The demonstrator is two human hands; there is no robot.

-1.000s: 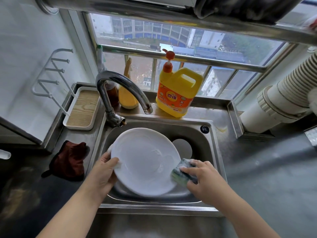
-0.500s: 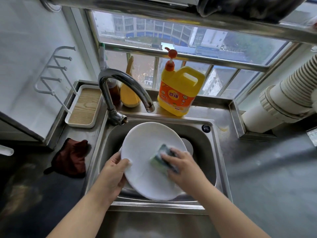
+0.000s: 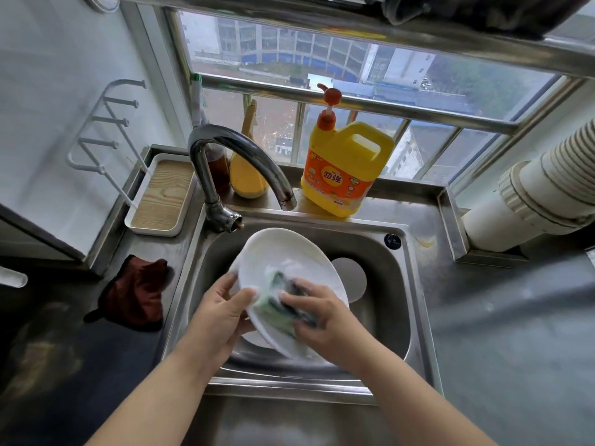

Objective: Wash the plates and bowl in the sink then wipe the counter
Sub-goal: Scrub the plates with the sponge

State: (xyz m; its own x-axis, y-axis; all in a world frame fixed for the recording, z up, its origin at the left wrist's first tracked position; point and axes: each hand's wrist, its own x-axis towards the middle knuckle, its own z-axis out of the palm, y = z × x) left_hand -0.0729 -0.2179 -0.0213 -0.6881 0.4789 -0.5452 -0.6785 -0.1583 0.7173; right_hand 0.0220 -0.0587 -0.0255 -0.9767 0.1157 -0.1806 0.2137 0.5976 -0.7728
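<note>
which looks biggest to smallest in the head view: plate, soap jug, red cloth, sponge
1. plate, though it is nearest the camera
2. and 3. soap jug and red cloth look about alike; not ranked
4. sponge, partly hidden by the right hand

Your 2 bare forearms reaching in from bottom edge, converging toward middle. Your left hand (image 3: 222,312) gripping white plate (image 3: 283,262) at its left rim, thumb lying over near face, other fingers hidden behind. Your right hand (image 3: 325,313) lying palm down, fingers curling over green sponge (image 3: 273,304), pressing it against plate's face. Your 2 hands sitting just beside each other, not touching. Right hand's fingertips blurring.
</note>
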